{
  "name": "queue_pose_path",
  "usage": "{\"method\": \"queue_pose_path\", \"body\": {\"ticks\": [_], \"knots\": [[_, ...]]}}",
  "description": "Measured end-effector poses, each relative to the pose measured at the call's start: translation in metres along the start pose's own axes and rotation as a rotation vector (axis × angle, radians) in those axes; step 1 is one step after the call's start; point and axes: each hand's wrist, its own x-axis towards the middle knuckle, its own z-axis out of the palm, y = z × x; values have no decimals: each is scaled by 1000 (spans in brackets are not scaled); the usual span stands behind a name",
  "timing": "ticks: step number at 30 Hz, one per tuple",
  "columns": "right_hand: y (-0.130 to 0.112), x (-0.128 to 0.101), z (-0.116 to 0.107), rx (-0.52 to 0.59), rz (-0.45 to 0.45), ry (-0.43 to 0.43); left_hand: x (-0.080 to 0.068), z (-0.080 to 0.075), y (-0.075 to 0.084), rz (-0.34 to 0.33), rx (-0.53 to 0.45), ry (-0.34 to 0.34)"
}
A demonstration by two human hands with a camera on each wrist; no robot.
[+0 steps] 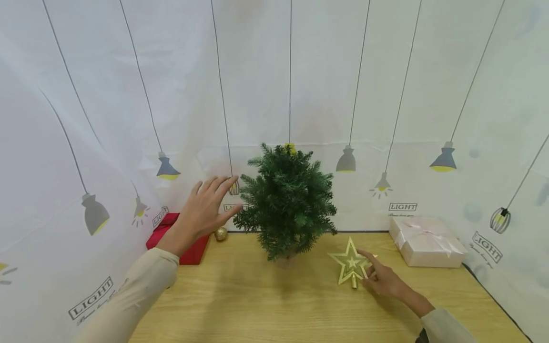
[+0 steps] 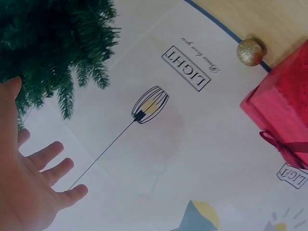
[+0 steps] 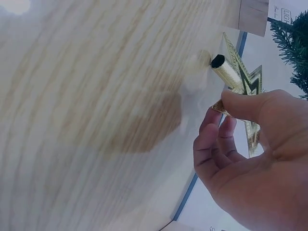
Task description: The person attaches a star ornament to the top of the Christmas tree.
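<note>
A small green artificial Christmas tree [image 1: 289,200] stands upright near the back of the table. My left hand [image 1: 207,205] is raised at the tree's left side, fingers spread and holding nothing. In the left wrist view the thumb of that hand [image 2: 29,187] overlaps the branches [image 2: 62,43]; whether it touches them I cannot tell. Right of the tree, my right hand [image 1: 384,278] grips a gold star tree topper [image 1: 351,262] by one side. From the right wrist view, thumb and fingers pinch a point of the star, and its hollow tube [image 3: 226,72] faces the camera.
A red gift box [image 1: 195,250] sits at the back left, with a gold ball ornament [image 1: 220,234] beside it. At the back right lies a pale pink gift box [image 1: 426,242] with a ribbon. Behind the wooden table [image 1: 257,305] hangs a white lamp-printed cloth [image 1: 326,71].
</note>
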Motion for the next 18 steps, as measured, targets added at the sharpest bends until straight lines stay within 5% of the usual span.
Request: {"method": "queue_pose_path", "body": {"ticks": [18], "knots": [[5, -5, 2, -128, -92, 189, 49, -30, 10, 11, -343, 58]]}}
